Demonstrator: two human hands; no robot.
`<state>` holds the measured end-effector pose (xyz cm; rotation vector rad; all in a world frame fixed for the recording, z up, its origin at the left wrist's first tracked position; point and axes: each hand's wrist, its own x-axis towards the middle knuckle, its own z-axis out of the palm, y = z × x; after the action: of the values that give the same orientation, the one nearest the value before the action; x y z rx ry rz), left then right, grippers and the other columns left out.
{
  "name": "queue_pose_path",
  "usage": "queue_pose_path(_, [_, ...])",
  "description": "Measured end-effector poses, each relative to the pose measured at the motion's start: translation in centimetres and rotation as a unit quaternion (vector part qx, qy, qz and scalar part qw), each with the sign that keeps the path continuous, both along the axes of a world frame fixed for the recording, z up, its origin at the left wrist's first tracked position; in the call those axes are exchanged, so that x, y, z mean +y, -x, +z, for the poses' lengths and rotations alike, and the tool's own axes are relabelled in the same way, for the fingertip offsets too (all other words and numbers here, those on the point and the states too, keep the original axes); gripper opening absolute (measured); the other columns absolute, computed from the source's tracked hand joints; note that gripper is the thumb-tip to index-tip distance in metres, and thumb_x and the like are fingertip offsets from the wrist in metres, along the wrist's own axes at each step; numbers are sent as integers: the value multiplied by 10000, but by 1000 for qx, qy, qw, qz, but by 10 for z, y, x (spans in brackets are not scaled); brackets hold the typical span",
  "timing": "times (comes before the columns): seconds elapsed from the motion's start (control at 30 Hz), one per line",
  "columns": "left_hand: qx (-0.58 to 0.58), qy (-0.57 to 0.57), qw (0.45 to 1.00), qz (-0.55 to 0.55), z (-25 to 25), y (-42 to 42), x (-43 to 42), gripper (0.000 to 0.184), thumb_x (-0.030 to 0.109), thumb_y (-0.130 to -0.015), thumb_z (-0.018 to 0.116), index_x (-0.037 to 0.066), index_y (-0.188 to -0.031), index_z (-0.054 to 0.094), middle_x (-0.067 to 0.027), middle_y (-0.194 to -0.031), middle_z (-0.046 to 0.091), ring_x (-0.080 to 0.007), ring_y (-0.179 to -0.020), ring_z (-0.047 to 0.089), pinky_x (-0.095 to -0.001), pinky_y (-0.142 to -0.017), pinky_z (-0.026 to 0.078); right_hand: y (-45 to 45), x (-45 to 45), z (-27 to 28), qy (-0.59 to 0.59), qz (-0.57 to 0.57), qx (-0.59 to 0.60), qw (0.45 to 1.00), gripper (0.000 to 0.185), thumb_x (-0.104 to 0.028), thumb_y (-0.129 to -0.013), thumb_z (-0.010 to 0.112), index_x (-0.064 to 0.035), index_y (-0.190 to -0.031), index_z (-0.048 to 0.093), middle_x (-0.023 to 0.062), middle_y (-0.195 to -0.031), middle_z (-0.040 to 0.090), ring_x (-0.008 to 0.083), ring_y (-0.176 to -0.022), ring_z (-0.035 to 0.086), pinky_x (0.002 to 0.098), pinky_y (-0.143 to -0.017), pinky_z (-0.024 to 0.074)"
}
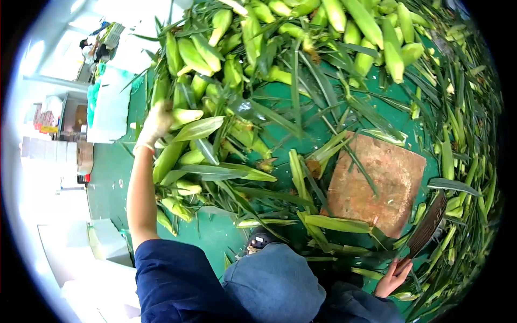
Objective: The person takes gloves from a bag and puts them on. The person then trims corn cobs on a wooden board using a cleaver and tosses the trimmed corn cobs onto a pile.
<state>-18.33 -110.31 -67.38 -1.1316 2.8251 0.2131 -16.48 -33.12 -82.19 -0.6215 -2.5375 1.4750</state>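
My left hand (pixel 155 125), in a pale glove, reaches to the left edge of a large heap of green corn in husks (pixel 196 56). It is beside an ear of corn (pixel 186 117); its fingers are blurred, so I cannot tell whether they grip it. My bare right hand (pixel 394 277), low on the right, is closed around the handle end of a cleaver (pixel 428 226). The broad dark blade points up and away, with markings on it. Left of the blade, a worn brown board (pixel 377 183) lies on the green floor, with a leaf strip across it.
Stripped husks and leaves (pixel 468 161) are heaped along the right side. More loose leaves (pixel 253 199) lie in front of my legs, near a dark shoe (pixel 261 240). Boxes (pixel 51 149) stand at far left; another person (pixel 89 51) is in the background.
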Motion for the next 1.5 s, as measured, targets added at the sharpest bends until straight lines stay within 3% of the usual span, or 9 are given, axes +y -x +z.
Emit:
queue_pose_path(0.27, [94, -84, 976, -177, 19, 39, 71, 627, 265, -619, 814, 25, -1158, 602, -158, -1036, 653, -342, -981, 621, -389, -882, 496, 18, -11, -12, 32, 111, 16, 993, 207, -76, -908, 613, 54, -1035, 513, 70, -952, 499, 150, -819, 488, 277, -726, 429])
queue_pose_path(0.47, [105, -97, 783, -606, -21, 198, 330, 682, 153, -581, 762, 75, -1231, 572, -155, -1046, 641, -315, -990, 617, -393, -906, 484, -2, -16, -6, 62, 86, -154, 982, 174, -127, -892, 642, 17, -956, 567, -10, -738, 523, 82, -671, 441, 254, -599, 419])
queue_pose_path(0.63, [-50, -183, 758, -624, -120, 222, 460, 669, 177, -545, 765, 30, -1173, 585, -162, -1027, 641, -333, -925, 632, -390, -827, 509, 21, -26, 3, 21, 15, -112, 993, 243, -214, -935, 604, 24, -977, 577, 32, -733, 530, 94, -684, 446, 272, -611, 433])
queue_pose_path(0.77, [317, -74, 763, -559, -138, 186, 417, 646, 195, -610, 815, 22, -1173, 549, -133, -1004, 623, -326, -963, 599, -424, -835, 468, 93, -48, 82, 65, 28, 26, 997, 218, -195, -963, 566, 16, -1016, 561, 7, -685, 504, 76, -621, 433, 247, -555, 403])
queue_pose_path(0.9, [176, 36, 848, -499, -141, 169, 373, 518, 198, -643, 809, 48, -1082, 578, -112, -932, 607, -298, -883, 595, -397, -770, 475, 145, -79, 123, 102, 29, 260, 960, 160, -141, -958, 560, 11, -998, 526, 4, -657, 525, 93, -550, 460, 251, -497, 392])
queue_pose_path(1.03, [146, 12, 840, -522, -125, 166, 372, 404, 227, -679, 795, 69, -1003, 613, -127, -877, 631, -288, -804, 632, -370, -709, 510, 126, -99, 36, -154, 99, 62, 981, 241, -181, -944, 564, 32, -1056, 568, 181, -774, 646, 294, -709, 641, 387, -648, 496])
queue_pose_path(1.23, [92, -288, 867, -395, -116, 104, 365, 319, 305, -833, 704, 36, -990, 635, -118, -703, 670, -225, -653, 652, -382, -632, 511, 113, -56, 18, -159, 87, -90, 979, 287, -232, -941, 568, 42, -1021, 599, 208, -815, 620, 324, -782, 601, 396, -707, 477])
queue_pose_path(1.37, [-17, -584, 808, -74, -136, 44, 392, 375, 333, -870, 664, 4, -1047, 632, -97, -806, 682, -144, -741, 596, -321, -694, 483, 149, -13, 51, -187, 42, -60, 980, 258, -224, -940, 583, 29, -989, 589, 156, -742, 586, 253, -686, 547, 357, -631, 447])
queue_pose_path(1.5, [117, -295, 797, -514, -119, 65, 506, 539, 412, -829, 653, 12, -1179, 565, -174, -1140, 577, -236, -1062, 535, -382, -814, 460, 164, -29, 106, -115, 24, 75, 990, 235, -216, -939, 597, 17, -957, 579, 103, -669, 552, 183, -590, 492, 319, -556, 417])
